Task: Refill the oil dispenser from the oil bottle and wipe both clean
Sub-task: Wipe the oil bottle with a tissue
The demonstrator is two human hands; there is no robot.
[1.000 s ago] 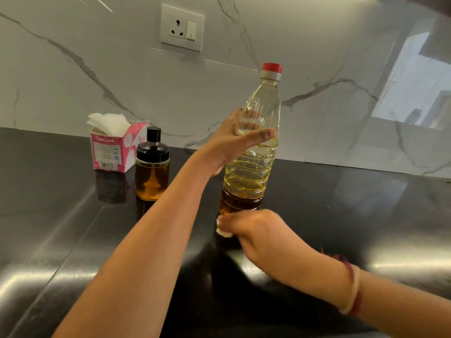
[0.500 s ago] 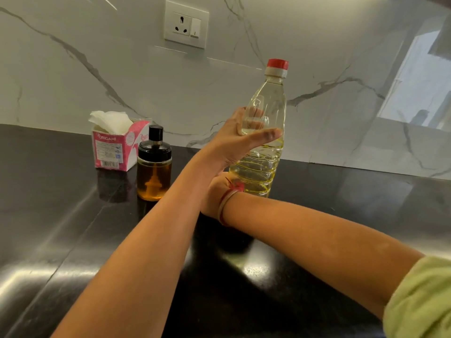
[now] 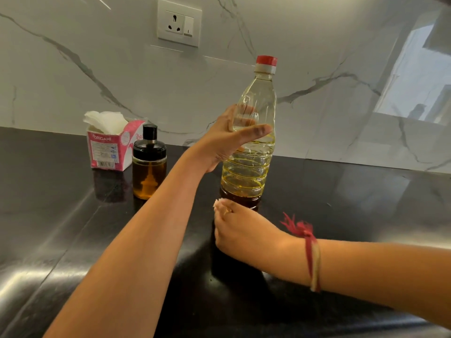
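A clear plastic oil bottle (image 3: 246, 172) stood near the middle of the glossy black worktop (image 3: 61, 240). Its long axis ran almost vertically, with the red cap (image 3: 266, 60) pointing up and leaning slightly to the right and its base on the worktop. The cap was screwed on. Pale yellow oil filled the ribbed lower body to about the level of the gripping thumb. The lowest band looked dark brown against the black surface.

The left hand (image 3: 229, 142) gripped the bottle at mid-height. The thumb lay across the front, and the fingers were curled round the back, where they showed through the plastic. The right hand (image 3: 241, 230) was low, at the front left of the bottle's base. Its fingers were curled round a wad of white tissue (image 3: 218, 203) held against the bottom edge of the bottle. That hand had a ring on one finger, and a red thread band (image 3: 310, 252) was tied round the wrist.

To the left, well apart from the bottle, a round glass oil dispenser (image 3: 149, 176) stood upright, its black lid and knob pointing up. Amber oil filled it nearly to the lid. Just behind it on the left sat an open pink and white cardboard tissue box (image 3: 107, 152) with white tissues (image 3: 105, 120) standing out of the top. Behind everything rose a white marble wall (image 3: 317, 40) with grey veins, and a white socket plate (image 3: 179, 25) was fixed to it.
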